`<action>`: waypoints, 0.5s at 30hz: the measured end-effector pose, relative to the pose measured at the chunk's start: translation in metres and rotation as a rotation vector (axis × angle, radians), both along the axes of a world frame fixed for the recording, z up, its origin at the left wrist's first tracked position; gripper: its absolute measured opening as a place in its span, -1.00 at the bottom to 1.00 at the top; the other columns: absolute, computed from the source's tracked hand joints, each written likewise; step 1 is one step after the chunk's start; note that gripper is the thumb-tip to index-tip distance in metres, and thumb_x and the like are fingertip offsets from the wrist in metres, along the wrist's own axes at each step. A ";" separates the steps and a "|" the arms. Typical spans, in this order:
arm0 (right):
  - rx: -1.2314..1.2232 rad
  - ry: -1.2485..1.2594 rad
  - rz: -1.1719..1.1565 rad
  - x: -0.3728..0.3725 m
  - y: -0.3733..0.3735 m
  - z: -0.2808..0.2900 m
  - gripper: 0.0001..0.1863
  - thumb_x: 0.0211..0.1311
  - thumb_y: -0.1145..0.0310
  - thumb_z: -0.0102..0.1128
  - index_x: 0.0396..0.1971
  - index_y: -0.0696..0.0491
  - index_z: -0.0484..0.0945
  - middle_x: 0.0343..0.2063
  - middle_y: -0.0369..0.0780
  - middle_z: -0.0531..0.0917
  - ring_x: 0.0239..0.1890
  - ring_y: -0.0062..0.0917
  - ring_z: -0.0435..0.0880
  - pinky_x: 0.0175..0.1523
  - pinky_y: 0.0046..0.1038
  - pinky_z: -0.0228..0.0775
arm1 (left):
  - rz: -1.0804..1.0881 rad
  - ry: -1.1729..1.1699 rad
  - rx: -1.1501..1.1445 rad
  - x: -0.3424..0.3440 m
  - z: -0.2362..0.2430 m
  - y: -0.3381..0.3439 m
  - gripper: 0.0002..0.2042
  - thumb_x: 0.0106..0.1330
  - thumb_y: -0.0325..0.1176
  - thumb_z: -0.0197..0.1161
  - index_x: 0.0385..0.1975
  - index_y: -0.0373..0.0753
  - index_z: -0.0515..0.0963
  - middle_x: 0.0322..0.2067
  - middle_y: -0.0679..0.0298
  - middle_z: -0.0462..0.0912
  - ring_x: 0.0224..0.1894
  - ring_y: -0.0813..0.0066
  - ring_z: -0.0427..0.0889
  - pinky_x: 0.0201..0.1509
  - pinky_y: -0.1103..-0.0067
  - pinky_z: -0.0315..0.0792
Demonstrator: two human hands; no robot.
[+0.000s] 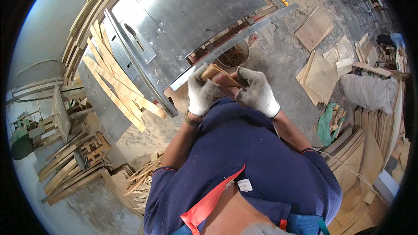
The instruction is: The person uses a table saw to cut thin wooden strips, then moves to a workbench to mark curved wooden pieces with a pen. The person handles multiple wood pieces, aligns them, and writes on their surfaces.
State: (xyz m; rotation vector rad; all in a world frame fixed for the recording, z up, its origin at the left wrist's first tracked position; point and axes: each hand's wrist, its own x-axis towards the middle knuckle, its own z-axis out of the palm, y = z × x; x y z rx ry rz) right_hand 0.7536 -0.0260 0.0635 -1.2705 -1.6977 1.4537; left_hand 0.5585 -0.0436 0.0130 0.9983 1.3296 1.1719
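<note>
Both of my hands are in front of my chest, close to the near edge of a metal machine table (187,13). My left hand (202,89), in a white-grey knit glove, is closed on one side of a small tan-brown piece (212,71). On its other side, my right hand (257,90), gloved alike, has its fingers bent in and pressed together on the same piece. It looks like wood, but its exact kind is unclear because the fingers cover much of it. A watch (191,119) sits on my left wrist.
A round bucket (235,55) with scraps stands beyond my hands. Long wood strips (115,80) lean left of the table, whose metal rail (139,63) runs along that side. Plywood sheets (320,76) lie at right, near a green sack (332,124). Offcuts (141,182) are piled lower left.
</note>
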 end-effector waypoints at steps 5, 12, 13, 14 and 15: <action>-0.052 0.028 -0.065 0.008 -0.002 -0.025 -0.63 0.09 0.45 0.40 -0.11 0.25 0.57 -0.29 -0.09 0.73 -0.16 -0.53 0.72 -0.06 -0.43 0.55 | 0.173 -0.021 -0.079 0.017 -0.025 0.005 -0.43 0.29 -0.18 0.43 0.17 -0.40 0.43 -0.19 0.20 0.67 -0.18 0.56 0.63 -0.16 0.62 0.52; -0.397 0.132 0.013 0.042 -0.011 -0.083 -0.64 0.14 0.35 0.42 -0.13 0.24 0.58 -0.35 -0.28 0.65 -0.28 -0.68 0.58 -0.19 -0.53 0.48 | 0.146 -0.274 -0.141 0.041 -0.048 -0.014 -0.67 0.30 -0.27 0.42 -0.08 -0.37 0.57 -0.33 0.33 0.68 -0.33 0.65 0.61 -0.25 0.65 0.49; -0.367 0.107 0.060 0.045 -0.004 -0.103 -0.59 0.15 0.34 0.42 -0.08 0.25 0.56 -0.31 -0.28 0.66 -0.28 -0.69 0.58 -0.21 -0.54 0.48 | 0.122 -0.371 -0.253 0.042 -0.056 -0.016 -0.73 0.33 -0.29 0.39 -0.11 -0.33 0.59 -0.31 0.34 0.68 -0.34 0.64 0.62 -0.25 0.65 0.49; -0.315 0.092 0.120 0.046 -0.003 -0.125 -0.55 0.16 0.32 0.43 -0.03 0.27 0.55 -0.27 -0.28 0.66 -0.29 -0.69 0.59 -0.23 -0.54 0.48 | 0.131 -0.377 -0.398 0.044 -0.066 -0.015 -0.65 0.34 -0.27 0.38 -0.01 -0.35 0.52 -0.19 0.28 0.67 -0.22 0.60 0.62 -0.18 0.62 0.50; -0.482 0.171 0.094 0.045 -0.004 -0.149 -0.65 0.26 0.38 0.28 -0.04 0.29 0.54 -0.26 -0.24 0.66 -0.28 -0.62 0.64 -0.25 -0.49 0.54 | 0.081 -0.194 -0.361 0.044 -0.073 -0.022 -0.61 0.37 -0.26 0.34 0.07 -0.34 0.45 -0.10 0.22 0.63 -0.13 0.54 0.61 -0.11 0.56 0.50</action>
